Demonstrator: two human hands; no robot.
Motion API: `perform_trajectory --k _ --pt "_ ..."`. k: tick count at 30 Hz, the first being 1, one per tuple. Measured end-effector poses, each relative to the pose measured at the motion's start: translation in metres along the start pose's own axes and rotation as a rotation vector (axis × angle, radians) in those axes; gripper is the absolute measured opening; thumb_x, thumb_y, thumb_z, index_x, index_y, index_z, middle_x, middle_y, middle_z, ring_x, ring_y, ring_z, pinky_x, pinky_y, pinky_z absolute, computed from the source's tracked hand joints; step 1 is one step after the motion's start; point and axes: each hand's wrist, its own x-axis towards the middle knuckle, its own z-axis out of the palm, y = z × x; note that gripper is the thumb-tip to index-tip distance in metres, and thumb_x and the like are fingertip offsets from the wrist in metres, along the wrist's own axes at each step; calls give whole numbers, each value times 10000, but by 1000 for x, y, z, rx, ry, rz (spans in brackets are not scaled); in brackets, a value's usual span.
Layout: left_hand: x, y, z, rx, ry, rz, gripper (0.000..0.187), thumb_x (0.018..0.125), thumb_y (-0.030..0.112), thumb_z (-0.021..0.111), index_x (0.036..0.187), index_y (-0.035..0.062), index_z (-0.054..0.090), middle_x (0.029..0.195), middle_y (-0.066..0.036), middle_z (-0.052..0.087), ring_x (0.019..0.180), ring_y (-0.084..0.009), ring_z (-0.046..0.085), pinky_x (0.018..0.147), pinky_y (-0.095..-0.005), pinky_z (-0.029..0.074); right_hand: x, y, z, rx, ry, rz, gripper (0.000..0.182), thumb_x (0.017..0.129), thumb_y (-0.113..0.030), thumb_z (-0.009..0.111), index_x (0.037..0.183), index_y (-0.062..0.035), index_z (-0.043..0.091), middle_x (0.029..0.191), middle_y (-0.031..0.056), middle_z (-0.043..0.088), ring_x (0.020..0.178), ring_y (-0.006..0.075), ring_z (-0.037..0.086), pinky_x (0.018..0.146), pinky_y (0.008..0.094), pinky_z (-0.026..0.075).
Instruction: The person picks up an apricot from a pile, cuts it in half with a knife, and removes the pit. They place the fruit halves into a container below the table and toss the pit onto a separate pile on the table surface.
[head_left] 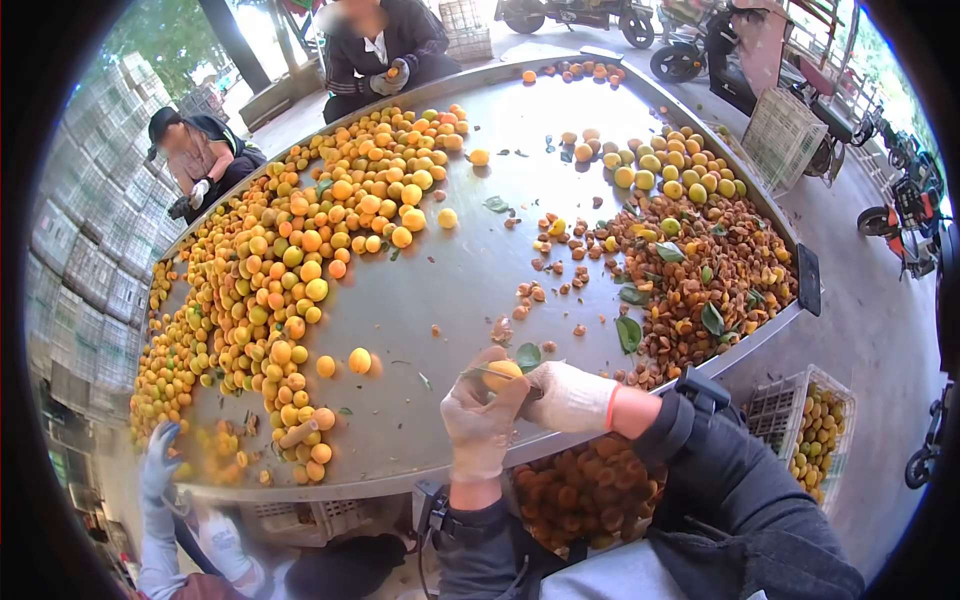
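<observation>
My left hand [476,425], in a thin, soiled pale glove, is closed around an apricot [502,375] above the near edge of the metal table [400,420]. Just to its right, my right hand [572,396] wears a white glove with a red cuff. Its fingers are pinched together beside the fruit; what lies between them is hidden. A green leaf [528,356] shows just behind the fingertips. Two loose apricots [359,360] rest on the metal left of my hands. Beyond my right hand spreads a heap of brown and orange fruit scraps [700,270] mixed with leaves.
A big pile of apricots [290,250] covers the table's left side. Greener fruit [680,165] lies at the far right. Below the near edge is a container of fruit [590,490], with a white crate [800,430] beside it. A co-worker's gloved hand [160,465] is at left; two people sit opposite.
</observation>
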Motion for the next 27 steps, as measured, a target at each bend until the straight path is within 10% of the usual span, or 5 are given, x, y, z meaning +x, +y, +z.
perform_trajectory --k 6,14,18,21,27 --pt "-1 4 -15 35 -194 -52 459 772 -56 724 1198 -81 555 1037 -124 647 872 -174 643 780 -277 545 -3 -22 -23 246 -537 542 213 861 -166 570 944 -14 694 723 29 666 631 179 584 620 363 475" --pt "0 -13 -9 -132 -125 80 519 778 19 765 1242 -43 542 1041 -94 657 912 -144 630 789 -265 537 -22 -21 0 -364 152 88 145 801 -156 605 904 -85 678 740 215 633 685 393 623 614 466 487" --pt "-2 1 -4 443 -54 482 479 787 294 788 1167 50 627 980 -63 682 849 -140 646 749 -272 538 -16 -5 7 -318 137 93 82 767 -111 599 781 -69 669 735 216 639 686 401 623 603 455 493" --pt "3 -6 -19 502 -42 396 493 763 176 810 1175 -9 613 958 -58 666 840 -110 622 756 -249 530 -3 -14 -3 184 -214 328 121 803 0 643 909 -15 700 742 72 677 675 130 606 636 295 499" --pt "1 14 -26 99 -290 19 536 772 58 778 1244 -49 548 1029 -79 652 908 -109 609 848 -235 513 -1 -21 -8 434 -433 553 132 834 -50 639 940 -3 703 844 54 689 719 136 621 671 252 504"
